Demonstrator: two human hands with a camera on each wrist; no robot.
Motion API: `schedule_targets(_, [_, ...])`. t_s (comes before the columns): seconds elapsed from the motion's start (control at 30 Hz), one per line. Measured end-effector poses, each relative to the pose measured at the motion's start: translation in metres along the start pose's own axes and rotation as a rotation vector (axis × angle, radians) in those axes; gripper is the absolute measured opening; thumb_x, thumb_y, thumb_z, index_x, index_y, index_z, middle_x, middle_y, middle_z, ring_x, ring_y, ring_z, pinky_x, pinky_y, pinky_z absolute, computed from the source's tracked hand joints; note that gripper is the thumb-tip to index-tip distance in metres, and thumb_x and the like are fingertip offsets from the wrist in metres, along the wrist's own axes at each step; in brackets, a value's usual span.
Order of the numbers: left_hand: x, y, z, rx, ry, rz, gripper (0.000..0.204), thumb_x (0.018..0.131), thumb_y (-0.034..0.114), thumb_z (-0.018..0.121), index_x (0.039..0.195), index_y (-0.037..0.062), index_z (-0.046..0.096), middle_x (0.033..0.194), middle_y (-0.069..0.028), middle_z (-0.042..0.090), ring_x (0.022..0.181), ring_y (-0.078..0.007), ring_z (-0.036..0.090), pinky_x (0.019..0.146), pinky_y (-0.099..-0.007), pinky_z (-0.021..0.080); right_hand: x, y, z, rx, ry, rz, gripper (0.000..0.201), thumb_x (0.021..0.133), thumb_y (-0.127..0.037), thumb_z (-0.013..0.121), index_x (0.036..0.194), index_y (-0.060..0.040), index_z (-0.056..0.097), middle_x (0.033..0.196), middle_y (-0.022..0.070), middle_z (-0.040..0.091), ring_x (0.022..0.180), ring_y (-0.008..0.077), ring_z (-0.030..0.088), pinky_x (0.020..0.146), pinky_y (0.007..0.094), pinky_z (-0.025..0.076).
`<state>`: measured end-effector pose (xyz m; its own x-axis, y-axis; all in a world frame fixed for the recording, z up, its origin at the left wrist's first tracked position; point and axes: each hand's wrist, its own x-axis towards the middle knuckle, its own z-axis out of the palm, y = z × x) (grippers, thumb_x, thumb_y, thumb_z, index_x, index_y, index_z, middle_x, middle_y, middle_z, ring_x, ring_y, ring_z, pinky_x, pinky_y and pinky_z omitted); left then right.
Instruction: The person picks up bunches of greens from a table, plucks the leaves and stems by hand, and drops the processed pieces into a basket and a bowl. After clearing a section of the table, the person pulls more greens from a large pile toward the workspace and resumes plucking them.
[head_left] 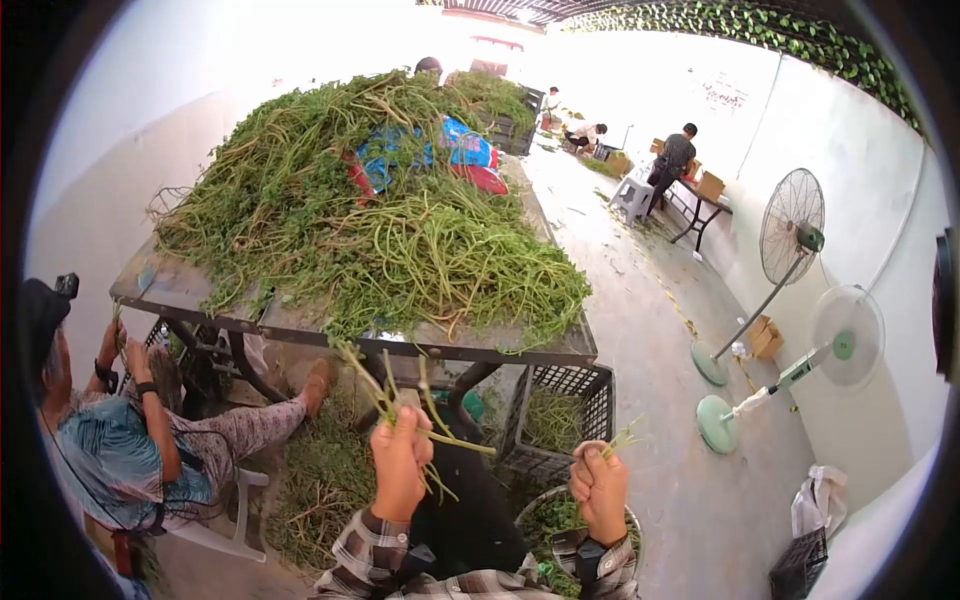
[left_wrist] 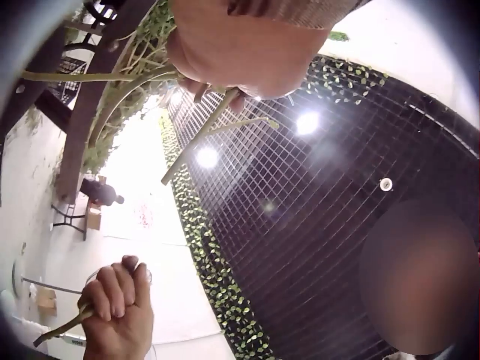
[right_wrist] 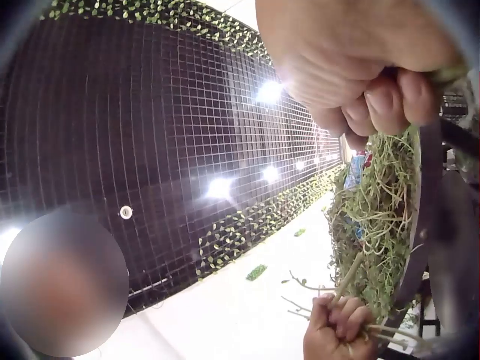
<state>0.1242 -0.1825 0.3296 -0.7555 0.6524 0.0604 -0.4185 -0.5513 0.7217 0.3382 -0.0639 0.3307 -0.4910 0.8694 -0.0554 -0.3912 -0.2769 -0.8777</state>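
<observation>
My left hand (head_left: 400,468) grips several green stems (head_left: 378,392) in front of the table's near edge; their ends stick out above and to the right. In the left wrist view the left hand (left_wrist: 244,49) is curled round the stems (left_wrist: 199,139). To the right, my right hand (head_left: 600,492) is closed round a small bunch of stems (head_left: 625,437), thin tips showing past the thumb. The right wrist view shows the right hand (right_wrist: 364,75) with curled fingers. A large heap of leafy stems (head_left: 400,230) covers the table (head_left: 480,352), a blue and red bag (head_left: 470,145) lying in it.
A black crate (head_left: 598,395) with greens stands under the table's right corner, a round basket (head_left: 636,530) below my right hand. A seated person (head_left: 130,440) is at the left. Two fans (head_left: 718,424) (head_left: 709,363) stand at the right; several people work farther back.
</observation>
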Motion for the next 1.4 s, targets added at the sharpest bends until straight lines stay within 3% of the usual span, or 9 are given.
schedule_targets(0.2, [0.014,-0.037,0.027,0.185,-0.120,-0.162,0.031,0.093,0.028,0.047,0.073,0.0042,0.050,0.049,0.0065,0.028,0.040,-0.0037,0.025,0.038,-0.0219,0.021,0.015,0.003,0.016,-0.206,-0.075,0.056,0.021,0.086,-0.010,0.054,0.103,0.0028,0.054,0.059,-0.0056,0.040,0.047,0.0015,0.032,0.042,0.0183,0.025])
schedule_targets(0.47, [0.031,-0.041,0.036,0.254,-0.343,-0.232,0.029,0.092,0.020,0.049,0.108,-0.0028,0.057,0.085,-0.0043,0.061,0.068,-0.0073,0.053,0.058,-0.0217,0.042,0.041,0.016,0.063,-0.851,-0.190,0.013,0.030,0.079,-0.008,0.062,0.106,0.0026,0.056,0.064,0.0005,0.048,0.061,0.0080,0.045,0.058,0.0223,0.040])
schedule_targets(0.53, [0.041,-0.041,0.036,0.238,-0.325,-0.185,0.031,0.093,0.027,0.048,0.106,0.0015,0.059,0.053,0.0078,0.038,0.046,0.0006,0.028,0.042,-0.0199,0.021,0.057,0.021,0.072,-0.768,-0.177,-0.081,0.022,0.081,-0.009,0.061,0.099,0.0030,0.059,0.061,0.0000,0.046,0.058,0.0082,0.046,0.056,0.0229,0.040])
schedule_targets(0.67, [0.060,-0.025,0.030,0.407,-0.315,-0.229,0.023,0.093,0.015,0.047,0.102,-0.0019,0.058,0.067,0.0014,0.053,0.056,-0.0037,0.044,0.050,-0.0184,0.033,0.081,0.010,0.077,-0.609,-0.141,-0.034,0.013,0.086,-0.012,0.055,0.087,0.0004,0.060,0.059,-0.0007,0.049,0.052,0.0057,0.040,0.049,0.0214,0.035])
schedule_targets(0.77, [0.069,-0.021,0.026,0.379,-0.029,-0.076,0.025,0.094,0.019,0.044,0.086,-0.0001,0.058,0.052,0.0061,0.038,0.044,-0.0024,0.030,0.042,-0.0195,0.023,0.089,0.018,0.059,-0.511,0.039,-0.339,0.015,0.090,-0.018,0.051,0.087,-0.0029,0.054,0.055,-0.0043,0.042,0.046,0.0047,0.037,0.043,0.0192,0.029])
schedule_targets(0.8, [0.074,-0.016,0.023,0.308,0.060,-0.034,0.028,0.094,0.021,0.044,0.081,0.0002,0.058,0.051,0.0060,0.036,0.043,-0.0026,0.029,0.041,-0.0203,0.022,0.094,0.007,0.044,0.052,0.084,-0.041,0.019,0.092,-0.022,0.048,0.085,-0.0038,0.050,0.057,-0.0029,0.039,0.044,0.0056,0.035,0.041,0.0197,0.028])
schedule_targets(0.87, [0.078,-0.011,0.019,0.259,0.144,-0.049,0.032,0.094,0.024,0.044,0.078,0.0005,0.057,0.050,0.0056,0.034,0.042,-0.0035,0.027,0.040,-0.0218,0.020,0.093,-0.003,0.026,0.095,0.116,-0.180,0.026,0.092,-0.028,0.048,0.079,-0.0053,0.050,0.061,-0.0005,0.040,0.045,0.0047,0.032,0.039,0.0204,0.023])
schedule_targets(1.1, [0.031,-0.054,0.062,0.386,-0.420,-0.445,0.032,0.090,0.027,0.052,0.076,-0.0005,0.059,0.055,0.0033,0.044,0.047,-0.0029,0.034,0.044,-0.0217,0.025,0.056,-0.023,-0.005,-0.351,-0.036,0.069,0.020,0.089,-0.016,0.049,0.099,-0.0011,0.058,0.071,-0.0001,0.053,0.050,0.0027,0.038,0.043,0.0173,0.027])
schedule_targets(1.4, [0.019,-0.087,0.068,0.642,-0.753,-0.337,0.022,0.088,0.017,0.054,0.083,-0.0018,0.064,0.069,-0.0003,0.057,0.068,-0.0068,0.050,0.060,-0.0225,0.040,0.062,-0.007,-0.008,-0.340,-0.303,0.141,0.017,0.087,-0.012,0.053,0.095,0.0009,0.060,0.064,-0.0030,0.053,0.054,0.0014,0.044,0.048,0.0157,0.034])
